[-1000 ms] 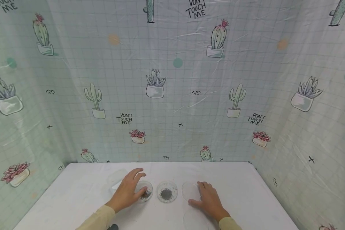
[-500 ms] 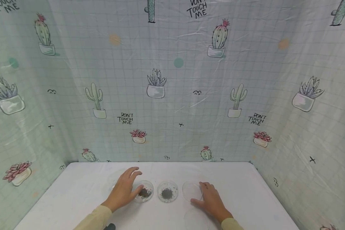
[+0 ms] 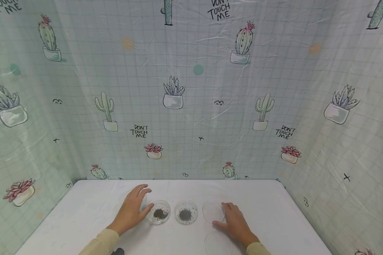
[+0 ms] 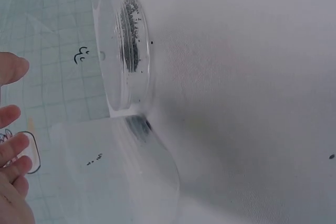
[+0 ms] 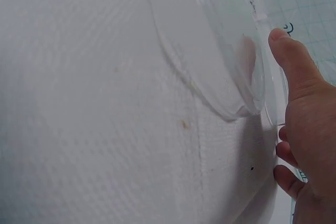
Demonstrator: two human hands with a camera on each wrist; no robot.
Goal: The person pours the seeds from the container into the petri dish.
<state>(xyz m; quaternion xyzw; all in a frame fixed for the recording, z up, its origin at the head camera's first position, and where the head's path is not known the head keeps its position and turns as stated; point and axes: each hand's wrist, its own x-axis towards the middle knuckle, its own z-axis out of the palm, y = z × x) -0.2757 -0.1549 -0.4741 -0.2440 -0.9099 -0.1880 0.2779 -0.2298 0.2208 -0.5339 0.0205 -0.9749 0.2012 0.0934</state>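
My left hand (image 3: pixel 130 211) hovers with fingers spread, its thumb tip at the left rim of a clear petri dish (image 3: pixel 159 221) holding dark brown crumbs. In the left wrist view, its fingers (image 4: pixel 16 148) hold nothing. A second petri dish (image 3: pixel 186 222) with grey-black grains stands to the right. My right hand (image 3: pixel 235 221) lies relaxed around the right side of an empty clear dish (image 3: pixel 212 212), thumb near its front edge. In the right wrist view the thumb (image 5: pixel 294 59) reaches beside the dish wall. A clear round lid or dish (image 3: pixel 217 244) lies nearer, partly beside the right forearm.
A translucent whitish piece (image 4: pixel 121 171) with small dark marks stands by the left hand, mostly hidden behind that hand in the head view. Stray dark specks (image 4: pixel 332 156) dot the white table (image 3: pixel 261 202). A cactus-print curtain (image 3: pixel 191 141) hangs around the back and sides.
My left hand has drawn left, away from over the brown-crumb dish, uncovering more of it. My right hand has stayed nearly still beside the empty dish.
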